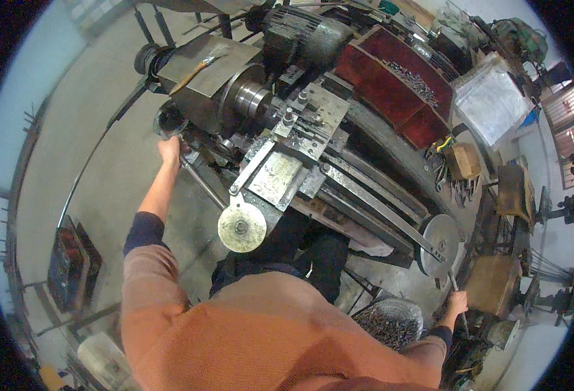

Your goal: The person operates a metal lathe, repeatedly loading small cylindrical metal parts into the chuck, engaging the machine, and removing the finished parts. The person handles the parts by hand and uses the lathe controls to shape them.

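My left hand [169,149] is closed in a fist beside a small lathe, just below a dark round cup-like part [171,118]. A metal bar [203,182] slants away next to it; what the fingers hold is hidden. Far to the right, my right hand [456,302] is wrapped round a metal handle [454,280] at the edge of a large disc wheel [438,246]. A long flat link [384,207] joins that wheel to the lathe's slide [279,177]. The shiny chuck [251,99] faces the tool post [289,117]. A pale round disc [241,227] sits at the slide's near end.
A brush [192,75] lies on the headstock cover. Behind the bed stand a motor [306,36] and a red tray [381,78] with small metal pieces. Wrenches [442,173] and a wooden block [463,160] lie at right. A basket of metal parts [391,322] stands near my right arm.
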A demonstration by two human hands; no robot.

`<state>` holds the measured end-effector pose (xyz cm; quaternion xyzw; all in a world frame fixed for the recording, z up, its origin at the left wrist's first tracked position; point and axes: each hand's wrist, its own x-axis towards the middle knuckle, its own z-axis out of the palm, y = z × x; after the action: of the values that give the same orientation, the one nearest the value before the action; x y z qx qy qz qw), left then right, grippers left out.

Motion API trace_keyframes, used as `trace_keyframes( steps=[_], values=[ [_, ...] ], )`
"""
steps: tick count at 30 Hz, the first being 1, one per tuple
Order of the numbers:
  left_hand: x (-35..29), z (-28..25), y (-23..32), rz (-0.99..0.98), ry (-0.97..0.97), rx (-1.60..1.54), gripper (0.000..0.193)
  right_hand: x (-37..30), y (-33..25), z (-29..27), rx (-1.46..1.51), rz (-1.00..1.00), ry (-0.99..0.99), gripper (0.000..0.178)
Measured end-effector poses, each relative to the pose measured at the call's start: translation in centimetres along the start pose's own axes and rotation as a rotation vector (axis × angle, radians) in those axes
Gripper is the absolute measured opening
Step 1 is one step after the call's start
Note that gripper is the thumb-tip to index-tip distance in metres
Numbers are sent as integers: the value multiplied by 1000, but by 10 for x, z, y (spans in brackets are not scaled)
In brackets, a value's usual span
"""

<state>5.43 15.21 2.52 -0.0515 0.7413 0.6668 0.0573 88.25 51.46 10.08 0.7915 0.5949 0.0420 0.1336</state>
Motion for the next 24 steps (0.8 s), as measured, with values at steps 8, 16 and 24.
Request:
trace_keyframes(
  steps=[8, 16, 24],
  values=[
    [12, -43, 7, -40, -251, -45, 33, -8, 1, 79, -102, -11, 566, 63],
    [62, -52, -56, 415, -399, 1357, 54, -112, -42, 113, 271, -54, 186, 67],
    [127, -22, -249, 675, 136, 1065, 31, -126, -80, 76, 535, -200, 95, 49]
  ],
)
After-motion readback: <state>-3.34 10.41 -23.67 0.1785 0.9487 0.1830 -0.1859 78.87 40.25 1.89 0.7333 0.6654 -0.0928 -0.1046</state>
